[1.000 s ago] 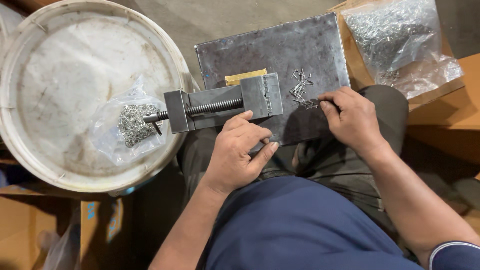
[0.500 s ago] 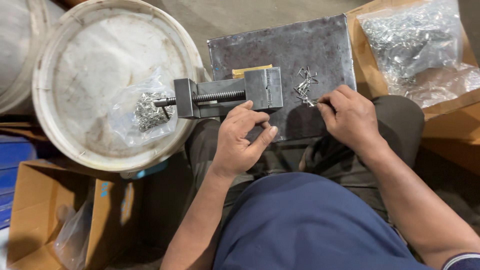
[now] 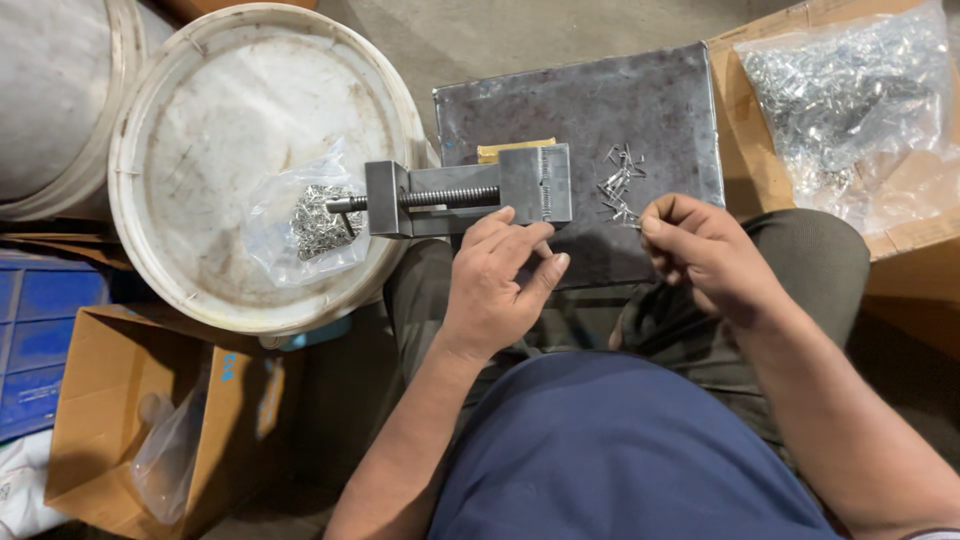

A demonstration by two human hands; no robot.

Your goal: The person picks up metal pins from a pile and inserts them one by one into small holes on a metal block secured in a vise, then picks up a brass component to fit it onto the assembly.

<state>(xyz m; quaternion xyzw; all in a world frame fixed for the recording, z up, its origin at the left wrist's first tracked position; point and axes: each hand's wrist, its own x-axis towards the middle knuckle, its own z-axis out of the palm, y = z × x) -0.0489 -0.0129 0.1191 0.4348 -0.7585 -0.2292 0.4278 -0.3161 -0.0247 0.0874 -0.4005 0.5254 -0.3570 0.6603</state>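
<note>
From the head camera I see my left hand [image 3: 500,290] resting loosely open against the small steel vise [image 3: 470,192] at the metal plate's [image 3: 600,110] left edge. My right hand [image 3: 705,250] is curled, seemingly pinching a pin from the loose pins [image 3: 620,185]. A nudge could scatter them.

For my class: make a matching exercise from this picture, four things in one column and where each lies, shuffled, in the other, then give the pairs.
Things:
1. small vise
2. small clear bag of metal bits
3. loose metal pins
4. big clear bag of metal parts

Places:
A. on the white bucket lid
B. in the cardboard box at far right
C. by the left hand
D. on the steel plate, by the right hand

Pairs: 1-C, 2-A, 3-D, 4-B
</note>
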